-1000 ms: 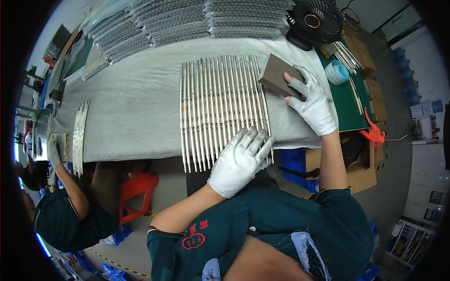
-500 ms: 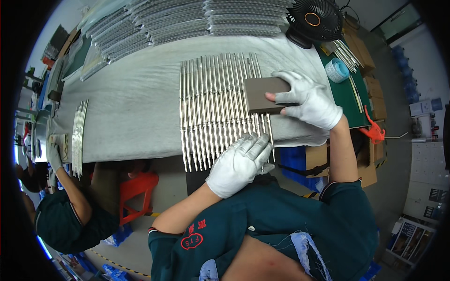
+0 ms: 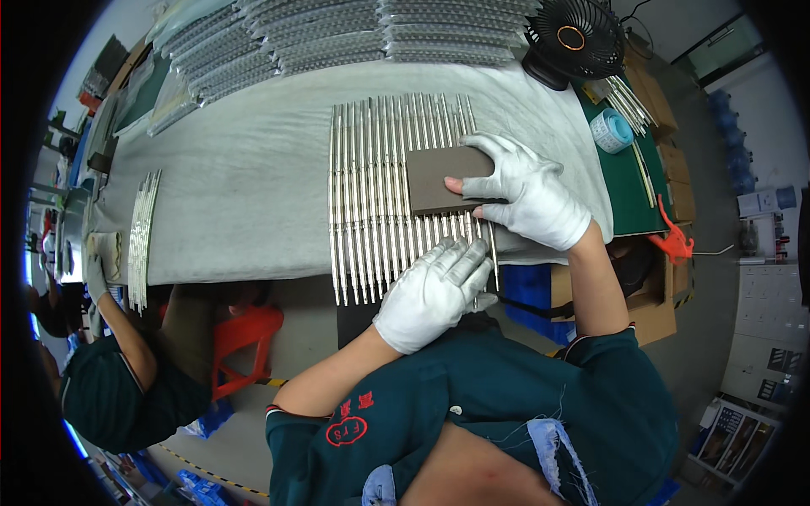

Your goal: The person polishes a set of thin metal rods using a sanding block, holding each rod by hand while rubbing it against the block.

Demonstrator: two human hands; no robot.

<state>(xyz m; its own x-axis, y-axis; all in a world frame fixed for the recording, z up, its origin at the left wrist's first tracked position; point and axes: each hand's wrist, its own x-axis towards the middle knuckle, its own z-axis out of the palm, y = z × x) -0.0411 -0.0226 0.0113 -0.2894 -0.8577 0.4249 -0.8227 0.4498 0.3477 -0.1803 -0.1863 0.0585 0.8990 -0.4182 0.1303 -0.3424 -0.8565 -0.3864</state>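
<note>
Several thin silver metal rods (image 3: 363, 185) lie side by side on the white cloth, their near ends jutting past the table's front edge. My right hand (image 3: 536, 190), in a white glove with bare thumb and fingertip showing, grips a flat brown-grey block (image 3: 439, 173). The block rests on the right-hand part of the row. My left hand (image 3: 434, 291), also gloved and with greyed fingers, lies flat over the near ends of the rods, fingers stretched out and holding nothing. What is under its palm is hidden.
Stacks of plastic-wrapped rods (image 3: 312, 38) line the back of the cloth-covered table (image 3: 245, 202). A black fan (image 3: 574, 38), a blue-white tape roll (image 3: 612, 131) and a red air gun (image 3: 672, 240) are at right. A co-worker (image 3: 135, 371) sits left beside more rods (image 3: 143, 240).
My right hand has slid the block leftward across the rods and slightly nearer. My left hand stays nearly in place on the rod ends.
</note>
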